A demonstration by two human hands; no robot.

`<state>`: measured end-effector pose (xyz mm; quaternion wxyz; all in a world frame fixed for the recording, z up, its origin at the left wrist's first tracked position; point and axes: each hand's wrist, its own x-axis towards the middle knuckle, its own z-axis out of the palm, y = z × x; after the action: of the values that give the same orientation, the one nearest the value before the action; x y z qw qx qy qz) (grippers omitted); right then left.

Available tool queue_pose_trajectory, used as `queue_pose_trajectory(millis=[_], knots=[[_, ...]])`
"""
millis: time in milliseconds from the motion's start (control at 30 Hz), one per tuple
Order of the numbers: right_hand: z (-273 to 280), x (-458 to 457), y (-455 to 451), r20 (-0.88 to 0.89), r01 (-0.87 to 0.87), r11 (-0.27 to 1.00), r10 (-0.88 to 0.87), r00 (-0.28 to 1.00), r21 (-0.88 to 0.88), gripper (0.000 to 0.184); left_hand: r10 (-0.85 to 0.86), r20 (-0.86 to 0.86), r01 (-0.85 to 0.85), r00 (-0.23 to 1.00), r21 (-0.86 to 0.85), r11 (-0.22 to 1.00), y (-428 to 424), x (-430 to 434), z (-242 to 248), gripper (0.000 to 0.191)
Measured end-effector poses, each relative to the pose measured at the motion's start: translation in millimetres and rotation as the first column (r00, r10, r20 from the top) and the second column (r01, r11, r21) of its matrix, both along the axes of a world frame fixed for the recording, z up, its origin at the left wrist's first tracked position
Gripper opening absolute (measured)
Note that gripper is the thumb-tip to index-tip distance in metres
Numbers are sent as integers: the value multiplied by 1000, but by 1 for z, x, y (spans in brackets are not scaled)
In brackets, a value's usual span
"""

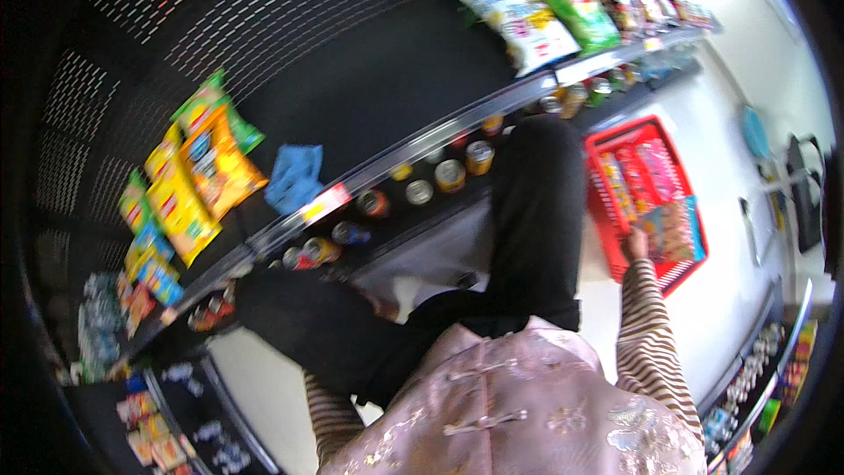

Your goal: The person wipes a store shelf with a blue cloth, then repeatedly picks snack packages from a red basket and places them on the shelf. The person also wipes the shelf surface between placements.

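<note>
My right hand (636,245) is at the side rim of a red plastic shopping basket (610,237), its fingers closed over the edge. Inside the basket lie bright pink and red packets (649,168) and brownish packs (669,227). The basket stands on the pale floor to the right of my bent knee. My left forearm, in a striped sleeve (330,415), goes down behind my left thigh, which hides the hand. In front of me a crumpled blue cloth (295,177) lies on a black shelf (376,99).
Yellow, orange and green snack bags (181,201) stand at the shelf's left. More chip bags (527,23) fill its right end. Drink cans (450,175) line the lower shelf near my knees. Other stocked shelves are at lower left (155,432) and lower right (752,369).
</note>
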<state>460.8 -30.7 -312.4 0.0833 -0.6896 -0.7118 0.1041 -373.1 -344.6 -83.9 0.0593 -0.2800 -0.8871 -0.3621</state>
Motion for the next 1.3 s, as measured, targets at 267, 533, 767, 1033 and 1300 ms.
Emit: queue_pose_trajectory(millis=[267,533,767,1033,1300], knots=[[48,-100,-95,-68,-56,993,50,996,-100,25,-158,518,133,840,85,987,-49,-40,-40,48],[72,-164,-149,-223,-136,963,83,971,-233,26,-519,565,-4,642,679,734,-68,-29,79,45],[38,-160,-143,-214,-209,972,182,960,-107,20,-737,368,327,567,720,612,89,15,161,33],[117,-163,-114,-243,-291,915,226,943,-278,52,-482,275,387,832,335,859,159,-2,125,23],[351,-356,-29,-526,-365,878,477,704,309,46,-672,-23,633,741,-313,708,158,43,89,45]])
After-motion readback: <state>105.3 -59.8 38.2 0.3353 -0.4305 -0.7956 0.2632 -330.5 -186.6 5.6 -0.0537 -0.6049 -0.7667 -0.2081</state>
